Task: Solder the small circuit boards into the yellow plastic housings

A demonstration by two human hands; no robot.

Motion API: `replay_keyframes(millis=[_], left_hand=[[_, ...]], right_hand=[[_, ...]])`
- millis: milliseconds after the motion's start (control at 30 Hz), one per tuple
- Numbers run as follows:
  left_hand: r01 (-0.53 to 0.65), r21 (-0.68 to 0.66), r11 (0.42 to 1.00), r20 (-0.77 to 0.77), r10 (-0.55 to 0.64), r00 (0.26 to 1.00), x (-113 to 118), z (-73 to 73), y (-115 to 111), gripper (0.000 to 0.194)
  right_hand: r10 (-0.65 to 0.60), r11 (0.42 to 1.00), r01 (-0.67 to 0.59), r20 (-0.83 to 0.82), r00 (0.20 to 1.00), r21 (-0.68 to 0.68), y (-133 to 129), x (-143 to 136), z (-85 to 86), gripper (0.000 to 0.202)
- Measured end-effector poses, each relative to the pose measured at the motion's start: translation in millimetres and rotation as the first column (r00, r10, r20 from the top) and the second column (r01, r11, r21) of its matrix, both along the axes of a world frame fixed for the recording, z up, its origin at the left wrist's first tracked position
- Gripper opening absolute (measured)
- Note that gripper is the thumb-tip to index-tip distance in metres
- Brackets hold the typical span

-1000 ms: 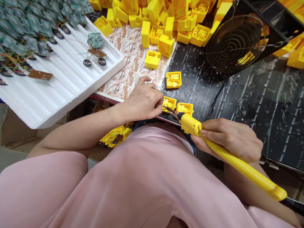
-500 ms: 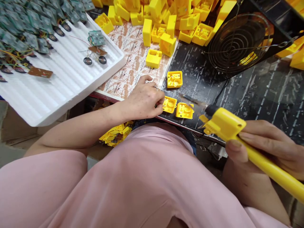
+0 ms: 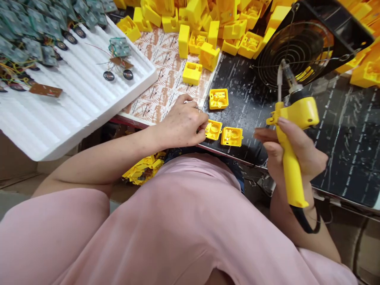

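A right hand [image 3: 308, 152] grasps a yellow soldering gun [image 3: 301, 113] before a black fan [image 3: 299, 43] as the left hand [image 3: 184, 123] (fingers curled, grip unclear) partly covers a yellow case [image 3: 214, 130].

Black tabletop [image 3: 346, 130]: one word in small pale capitals, apparently "BENOU" — the letters are tiny, so the spelling is uncertain.
Repeats: the same word, printed again and again in slanting rows across the black surface.
Near edge: one copy just below the rightmost front yellow case [image 3: 232, 137], between it and the table's edge.
Far right: more copies, running in a row up from the front edge.
Patterned sheet [image 3: 154, 81]: dark, script-like marks among brown motifs — too small to tell whether they are letters.
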State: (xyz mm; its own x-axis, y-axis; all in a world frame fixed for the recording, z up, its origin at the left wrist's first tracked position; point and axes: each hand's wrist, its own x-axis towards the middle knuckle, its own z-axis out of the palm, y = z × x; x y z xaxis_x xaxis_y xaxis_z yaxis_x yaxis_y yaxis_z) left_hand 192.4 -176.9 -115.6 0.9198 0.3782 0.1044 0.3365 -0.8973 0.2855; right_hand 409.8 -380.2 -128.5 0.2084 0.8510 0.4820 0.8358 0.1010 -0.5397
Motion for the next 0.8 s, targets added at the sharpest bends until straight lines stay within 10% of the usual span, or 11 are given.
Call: replay_keyframes(millis=[233,400,633,800], left_hand=[[0.008,0.02,1.0,-0.016,-0.008,1.0,0.3,1.0,-0.5,0.017],[0.028,-0.041,0.999,0.131,-0.022,0.991,-13.2,6.4,3.7,0.037],[0.133,-0.303,0.944,0.236,-0.061,0.97,-20.6,-26.7,2.3,0.056],[0.161,-0.539,0.827,0.039,-0.166,0.985,-85.4,36.8,37.0,0.041]], right_hand=[[0.061,0.991,-0.083,0.207,0.977,0.1,19.9,-6.0,0.4,0.021],[0.184,0.982,-0.184,0.003,0.983,-0.037,15.8,-3.8,-17.9,0.054],[0.23,0.968,-0.235,-0.067,0.971,-0.087,10.9,-5.4,-34.2,0.055],[0.17,0.984,-0.173,0.061,0.984,0.049,25.0,-9.3,-33.9,0.064]])
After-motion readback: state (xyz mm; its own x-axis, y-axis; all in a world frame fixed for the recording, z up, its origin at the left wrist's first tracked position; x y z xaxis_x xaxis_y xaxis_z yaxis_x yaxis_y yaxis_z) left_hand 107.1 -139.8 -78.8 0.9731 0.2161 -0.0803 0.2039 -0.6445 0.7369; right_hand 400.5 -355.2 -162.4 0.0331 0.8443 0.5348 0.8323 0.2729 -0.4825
